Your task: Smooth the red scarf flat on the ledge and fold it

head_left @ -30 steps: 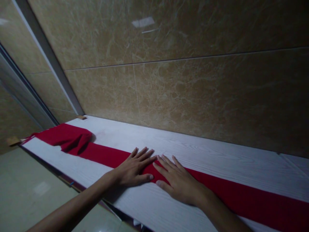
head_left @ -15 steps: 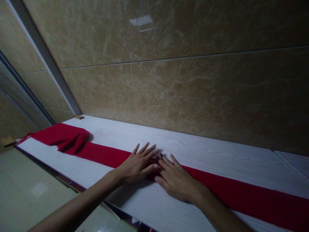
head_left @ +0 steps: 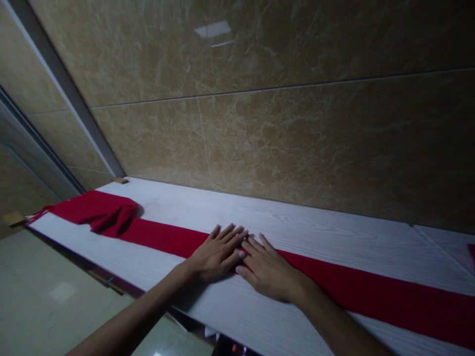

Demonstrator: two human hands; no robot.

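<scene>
A long red scarf (head_left: pixel 163 235) runs lengthwise along the white wood-grain table (head_left: pixel 178 200). Its stretch under and beside my hands lies smooth, while the far left part is bunched into folds and ends in a fringe. My left hand (head_left: pixel 218 252) rests palm down on the scarf with its fingers extended. Right beside it, my right hand (head_left: pixel 265 269) also lies flat on the cloth, fingers stretched out. The fingertips of both hands meet or slightly overlap. Neither hand grips the fabric.
Behind the table rises a brown marbled tile wall (head_left: pixel 267 133). A grey metal post (head_left: pixel 70 94) stands at the left. Small wooden blocks (head_left: pixel 120 180) sit at the table's far left corners. The pale tiled floor (head_left: pixel 48 277) is at lower left. Another red piece (head_left: pixel 471 253) shows at the right edge.
My left hand has shifted slightly to the right, up against my right hand, and the gap between them has closed. The view has turned a little to the right.
</scene>
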